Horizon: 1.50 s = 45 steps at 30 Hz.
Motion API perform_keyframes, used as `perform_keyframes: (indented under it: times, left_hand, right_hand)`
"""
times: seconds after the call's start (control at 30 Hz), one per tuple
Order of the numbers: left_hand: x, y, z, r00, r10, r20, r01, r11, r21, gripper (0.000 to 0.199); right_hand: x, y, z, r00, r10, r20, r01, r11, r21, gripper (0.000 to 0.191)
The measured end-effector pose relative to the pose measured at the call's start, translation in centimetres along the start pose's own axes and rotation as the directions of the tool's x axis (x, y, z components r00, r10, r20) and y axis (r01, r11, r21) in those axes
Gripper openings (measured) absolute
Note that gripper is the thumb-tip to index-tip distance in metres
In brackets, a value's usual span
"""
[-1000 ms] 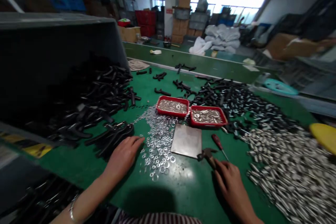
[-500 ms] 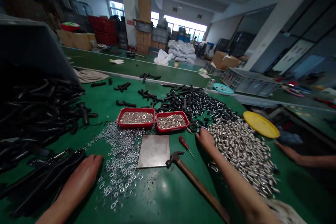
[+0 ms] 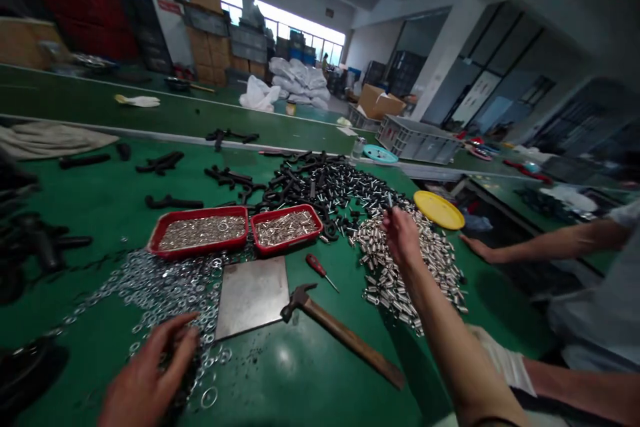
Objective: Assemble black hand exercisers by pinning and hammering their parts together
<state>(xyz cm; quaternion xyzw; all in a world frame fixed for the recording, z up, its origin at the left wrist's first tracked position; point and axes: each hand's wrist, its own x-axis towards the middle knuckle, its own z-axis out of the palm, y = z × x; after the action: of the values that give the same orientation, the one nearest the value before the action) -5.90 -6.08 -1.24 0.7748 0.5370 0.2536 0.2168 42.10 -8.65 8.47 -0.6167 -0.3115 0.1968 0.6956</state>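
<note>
My left hand is curled over the left edge of the loose metal rings, near the flat metal plate. A dark shape shows under its bent fingers; blur hides what it is. Above the pile of silvery cylindrical sleeves, my right hand pinches a small screw whose bright shank points up. Black-headed screws lie heaped just behind that hand. Two red trays, one of small rings and one of small pins, stand behind the plate.
A claw hammer and a red-handled screwdriver lie right of the plate. Black cast parts are scattered at the left and back. A co-worker's hand rests at the right, beside a yellow lid.
The view has turned right. My left hand has moved right from the black parts to the rings. My right hand has lifted from beside the screw heap with a screw.
</note>
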Motion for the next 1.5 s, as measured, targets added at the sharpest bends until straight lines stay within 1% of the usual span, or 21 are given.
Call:
perform_keyframes:
  times: [0.1, 0.17, 0.2, 0.27, 0.37, 0.43, 0.53, 0.67, 0.73, 0.8, 0.87, 0.93, 1.03, 1.1, 1.17, 1.23, 1.33, 1.4, 1.47, 1.5]
  left_hand:
    - [-0.1, 1.8, 1.0, 0.997, 0.072, 0.0, -0.072, 0.993, -0.096, 0.036]
    - [-0.5, 2.1, 1.3, 0.994, 0.106, 0.032, -0.1, 0.984, -0.148, 0.033]
    - [-0.8, 2.1, 1.4, 0.994, 0.097, 0.048, -0.088, 0.983, -0.163, 0.032]
    - [-1.6, 1.9, 1.2, 0.996, 0.049, 0.078, -0.034, 0.982, -0.186, 0.032]
    - [-2.6, 2.0, 0.8, 0.991, -0.036, 0.133, 0.066, 0.97, -0.233, 0.031]
    - [-2.7, 2.7, 0.7, 0.984, -0.05, 0.168, 0.095, 0.959, -0.268, 0.03]
    - [-2.3, 4.1, 0.9, 0.982, -0.004, 0.187, 0.06, 0.954, -0.295, 0.028]
    - [-1.9, 5.1, 1.9, 0.976, 0.028, 0.214, 0.041, 0.949, -0.312, 0.027]
    - [-1.9, 5.1, 2.5, 0.969, 0.031, 0.245, 0.052, 0.944, -0.325, 0.029]
    - [-1.8, 5.1, 3.0, 0.959, 0.039, 0.279, 0.06, 0.939, -0.339, 0.03]
    - [-1.8, 5.1, 3.3, 0.95, 0.058, 0.306, 0.057, 0.934, -0.354, 0.029]
    - [-1.7, 5.0, 3.4, 0.95, 0.081, 0.301, 0.036, 0.93, -0.366, 0.027]
    - [-1.4, 4.7, 3.3, 0.97, 0.097, 0.222, -0.009, 0.931, -0.366, 0.026]
    - [-1.0, 4.6, 3.1, 0.98, 0.082, 0.182, -0.012, 0.934, -0.358, 0.026]
    - [-0.4, 4.9, 2.9, 0.982, 0.07, 0.178, -0.001, 0.933, -0.359, 0.026]
    - [0.1, 5.6, 2.7, 0.98, 0.067, 0.187, 0.009, 0.926, -0.379, 0.026]
    - [0.6, 7.0, 2.6, 0.975, 0.05, 0.215, 0.047, 0.905, -0.423, 0.024]
    - [0.7, 7.7, 2.7, 0.963, 0.019, 0.267, 0.109, 0.884, -0.455, 0.022]
    - [0.9, 8.1, 2.7, 0.947, -0.005, 0.322, 0.175, 0.847, -0.502, 0.021]
    - [1.0, 8.2, 2.7, 0.944, -0.004, 0.329, 0.189, 0.824, -0.534, 0.02]
  right_hand:
    - [-5.4, 4.7, 3.1, 0.986, 0.085, 0.145, -0.065, 0.988, -0.137, 0.035]
    - [-7.4, 7.0, 4.0, 0.974, 0.114, 0.196, -0.06, 0.963, -0.261, 0.028]
    - [-7.9, 7.7, 4.0, 0.972, 0.114, 0.203, -0.045, 0.947, -0.32, 0.023]
    - [-7.9, 8.0, 3.0, 0.976, 0.1, 0.195, -0.01, 0.908, -0.418, 0.016]
    - [-6.8, 7.4, 0.7, 0.975, 0.098, 0.201, 0.018, 0.862, -0.507, 0.001]
    - [-5.7, 7.1, -0.5, 0.967, 0.105, 0.231, 0.034, 0.848, -0.529, 0.012]
    - [-3.7, 6.8, -1.4, 0.965, 0.109, 0.24, 0.038, 0.844, -0.535, 0.016]
    - [-1.5, 5.9, -1.6, 0.967, 0.146, 0.211, -0.028, 0.877, -0.479, 0.029]
    - [-0.8, 5.7, -1.3, 0.95, 0.195, 0.244, -0.074, 0.899, -0.431, 0.034]
    - [-0.5, 5.9, -0.6, 0.927, 0.252, 0.279, -0.126, 0.907, -0.402, 0.032]
    - [-0.7, 6.5, 0.4, 0.91, 0.301, 0.284, -0.18, 0.906, -0.383, 0.031]
    - [-1.1, 7.1, 1.4, 0.902, 0.338, 0.268, -0.234, 0.905, -0.356, 0.033]
    - [-1.9, 7.5, 2.6, 0.878, 0.396, 0.269, -0.323, 0.904, -0.278, 0.034]
    - [-2.2, 7.4, 3.3, 0.847, 0.436, 0.305, -0.387, 0.898, -0.21, 0.032]
    - [-2.5, 7.0, 3.8, 0.808, 0.466, 0.36, -0.448, 0.883, -0.138, 0.028]
    - [-2.9, 6.6, 4.4, 0.767, 0.487, 0.418, -0.505, 0.86, -0.075, 0.028]
    - [-4.1, 5.9, 5.4, 0.706, 0.502, 0.5, -0.577, 0.817, -0.005, 0.035]
    - [-5.5, 5.4, 6.4, 0.678, 0.492, 0.545, -0.605, 0.795, 0.035, 0.036]
    - [-7.4, 4.7, 7.7, 0.659, 0.46, 0.594, -0.615, 0.785, 0.075, 0.03]
    - [-8.5, 4.4, 8.4, 0.646, 0.441, 0.622, -0.62, 0.78, 0.091, 0.028]
